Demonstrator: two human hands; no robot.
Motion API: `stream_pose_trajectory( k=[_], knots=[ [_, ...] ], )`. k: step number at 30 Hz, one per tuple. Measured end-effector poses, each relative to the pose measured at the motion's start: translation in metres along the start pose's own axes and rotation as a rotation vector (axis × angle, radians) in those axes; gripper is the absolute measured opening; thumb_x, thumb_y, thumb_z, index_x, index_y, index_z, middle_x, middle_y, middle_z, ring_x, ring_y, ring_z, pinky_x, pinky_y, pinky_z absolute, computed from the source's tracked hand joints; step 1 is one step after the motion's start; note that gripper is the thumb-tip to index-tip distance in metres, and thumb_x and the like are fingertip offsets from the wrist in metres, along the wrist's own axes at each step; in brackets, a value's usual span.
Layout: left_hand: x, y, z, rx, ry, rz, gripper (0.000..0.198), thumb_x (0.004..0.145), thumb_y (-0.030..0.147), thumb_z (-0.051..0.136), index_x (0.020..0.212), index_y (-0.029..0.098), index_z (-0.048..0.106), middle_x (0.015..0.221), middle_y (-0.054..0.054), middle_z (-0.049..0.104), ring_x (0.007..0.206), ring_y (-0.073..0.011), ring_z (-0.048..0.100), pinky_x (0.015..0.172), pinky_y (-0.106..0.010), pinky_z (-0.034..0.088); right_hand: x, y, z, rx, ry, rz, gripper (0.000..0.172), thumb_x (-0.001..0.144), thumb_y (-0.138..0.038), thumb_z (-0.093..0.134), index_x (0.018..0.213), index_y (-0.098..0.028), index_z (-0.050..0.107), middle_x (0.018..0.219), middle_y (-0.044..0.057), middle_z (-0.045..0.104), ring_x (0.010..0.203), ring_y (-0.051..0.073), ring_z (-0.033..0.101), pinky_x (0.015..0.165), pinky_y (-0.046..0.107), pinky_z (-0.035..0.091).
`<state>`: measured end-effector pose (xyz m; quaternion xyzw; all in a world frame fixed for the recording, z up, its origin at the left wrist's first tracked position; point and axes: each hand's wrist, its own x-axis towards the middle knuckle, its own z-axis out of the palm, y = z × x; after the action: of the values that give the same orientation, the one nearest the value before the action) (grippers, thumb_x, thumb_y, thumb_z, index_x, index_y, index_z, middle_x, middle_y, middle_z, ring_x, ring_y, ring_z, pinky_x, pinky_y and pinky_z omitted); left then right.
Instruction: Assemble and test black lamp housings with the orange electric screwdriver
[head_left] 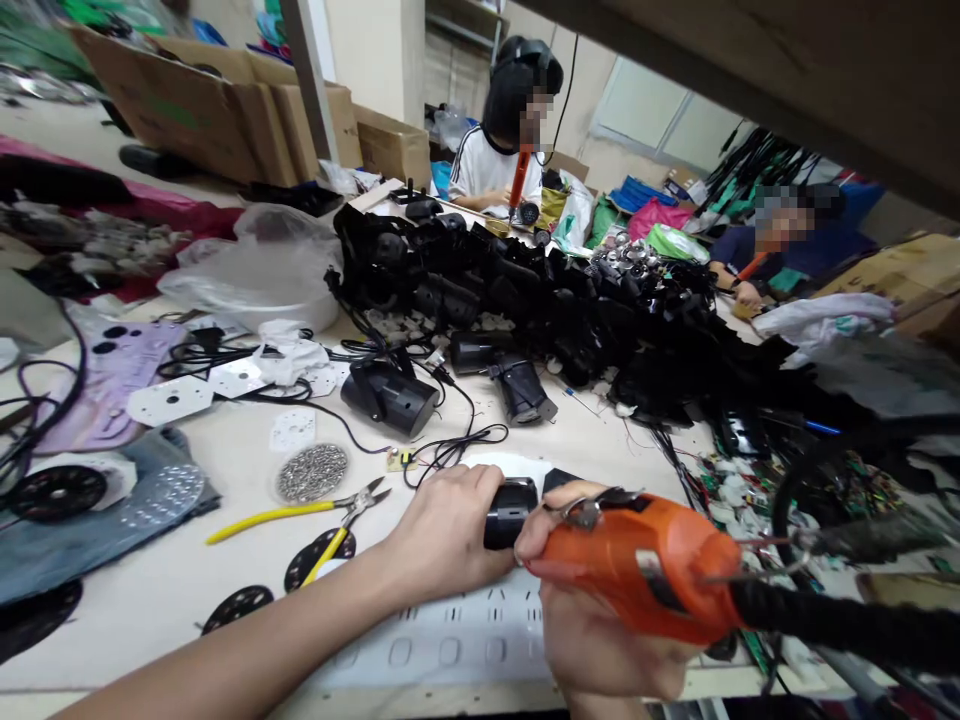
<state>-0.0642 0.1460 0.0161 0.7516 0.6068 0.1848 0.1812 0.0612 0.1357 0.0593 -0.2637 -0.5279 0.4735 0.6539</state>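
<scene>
Left hand [448, 522] grips black housing [510, 510], right hand [592, 635] wraps orange driver [622, 560]. Pale table [600, 445]; black parts [517, 285] heaped beyond, cartons [202, 115] back left.

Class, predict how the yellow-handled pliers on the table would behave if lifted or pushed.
The pliers are likely stiff, since the jaws look like metal. Their handles lie spread, so lifting one may let the other swing. One handle crosses a black disc, so a push might drag that along.

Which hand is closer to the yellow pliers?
Left. The left hand is near the tips of the yellow pliers; the right hand, around the orange tool, is farther to the right.
</scene>
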Motion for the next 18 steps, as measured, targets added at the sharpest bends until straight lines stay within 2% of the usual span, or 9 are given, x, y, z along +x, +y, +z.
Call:
stream_pose_trajectory(
  k=[2,5,7,10,13,16,18],
  knots=[
    [0.0,0.0,0.001,-0.005,0.016,-0.001,0.034,0.072,0.043,0.055,0.096,0.018,0.054,0.088,-0.008,0.065,0.083,-0.0308,0.061,0.072,-0.041,0.046,0.003,-0.001,0.005,0.04,0.047,-0.017,0.065,0.071,-0.08,0.053,0.087,-0.02,0.07,0.065,0.003,0.061,0.051,0.019,0.054,0.046,0.029,0.045],
    [0.001,0.001,0.001,-0.032,0.022,-0.029,0.032,0.071,0.045,0.057,0.091,0.02,0.053,0.084,-0.007,0.065,0.08,-0.0297,0.061,0.069,-0.039,0.045,0.009,-0.01,0.005,0.122,0.124,0.046,0.061,0.077,-0.074,0.048,0.087,-0.018,0.068,0.067,0.005,0.062,0.051,0.02,0.055,0.047,0.029,0.044],
    [0.002,0.001,0.0,-0.061,0.011,-0.043,0.035,0.069,0.048,0.059,0.09,0.021,0.053,0.083,-0.006,0.065,0.08,-0.0288,0.061,0.068,-0.038,0.044,0.016,-0.019,0.0,0.144,0.069,0.088,0.061,0.077,-0.073,0.047,0.087,-0.017,0.068,0.068,0.007,0.063,0.053,0.022,0.057,0.05,0.031,0.044],
    [0.002,0.002,-0.002,-0.089,-0.018,-0.076,0.043,0.063,0.051,0.066,0.092,0.021,0.053,0.086,-0.005,0.066,0.083,-0.0289,0.06,0.069,-0.037,0.043,0.031,-0.024,-0.005,0.169,-0.003,0.028,0.062,0.074,-0.075,0.05,0.09,-0.018,0.068,0.063,0.006,0.062,0.054,0.022,0.056,0.052,0.033,0.046],
    [0.003,0.002,-0.003,-0.086,-0.038,-0.125,0.047,0.059,0.053,0.07,0.089,0.022,0.052,0.087,-0.005,0.064,0.084,-0.029,0.059,0.069,-0.037,0.043,0.044,-0.013,-0.002,0.233,0.047,-0.004,0.057,0.069,-0.071,0.058,0.088,-0.019,0.068,0.069,0.005,0.063,0.054,0.021,0.057,0.048,0.031,0.047],
    [0.003,0.002,-0.004,-0.11,-0.054,-0.134,0.049,0.057,0.052,0.072,0.089,0.022,0.052,0.089,-0.005,0.064,0.085,-0.0283,0.058,0.071,-0.036,0.042,0.051,0.007,0.005,0.263,0.141,-0.008,0.049,0.073,-0.065,0.055,0.087,-0.019,0.067,0.077,0.005,0.064,0.049,0.019,0.058,0.04,0.029,0.046],
    [0.003,0.002,-0.004,-0.137,-0.065,-0.133,0.05,0.056,0.051,0.073,0.091,0.021,0.053,0.091,-0.005,0.064,0.086,-0.028,0.058,0.073,-0.037,0.043,0.052,0.017,0.009,0.255,0.156,-0.021,0.046,0.076,-0.063,0.053,0.088,-0.02,0.067,0.078,0.004,0.064,0.046,0.018,0.058,0.036,0.028,0.044]
  ],
)
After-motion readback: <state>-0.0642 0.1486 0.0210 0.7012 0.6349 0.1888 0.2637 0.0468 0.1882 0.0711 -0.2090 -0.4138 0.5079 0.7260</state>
